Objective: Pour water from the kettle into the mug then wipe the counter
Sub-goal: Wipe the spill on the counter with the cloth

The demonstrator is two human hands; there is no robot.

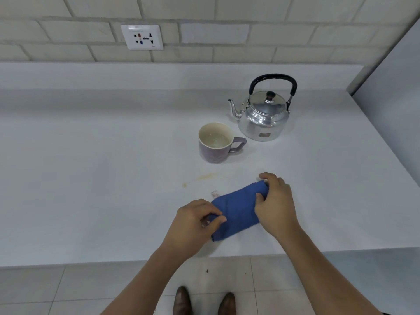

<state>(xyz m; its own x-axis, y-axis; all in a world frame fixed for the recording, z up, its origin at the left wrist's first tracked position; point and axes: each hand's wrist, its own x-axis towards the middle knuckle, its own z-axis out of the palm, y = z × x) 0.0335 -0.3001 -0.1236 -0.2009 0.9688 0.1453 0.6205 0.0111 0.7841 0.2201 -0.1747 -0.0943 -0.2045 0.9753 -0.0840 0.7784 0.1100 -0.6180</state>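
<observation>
A shiny metal kettle with a black handle stands upright on the white counter, spout pointing left. In front of it and to its left stands a grey-purple mug, handle to the right, with clear liquid in it. A folded blue cloth lies near the counter's front edge. My left hand pinches the cloth's near left corner. My right hand grips its far right end. A yellowish smear marks the counter between the mug and the cloth.
A wall socket sits on the brick wall behind the counter. A grey panel rises at the counter's right end. Beyond the front edge lie floor tiles and two brown shoes.
</observation>
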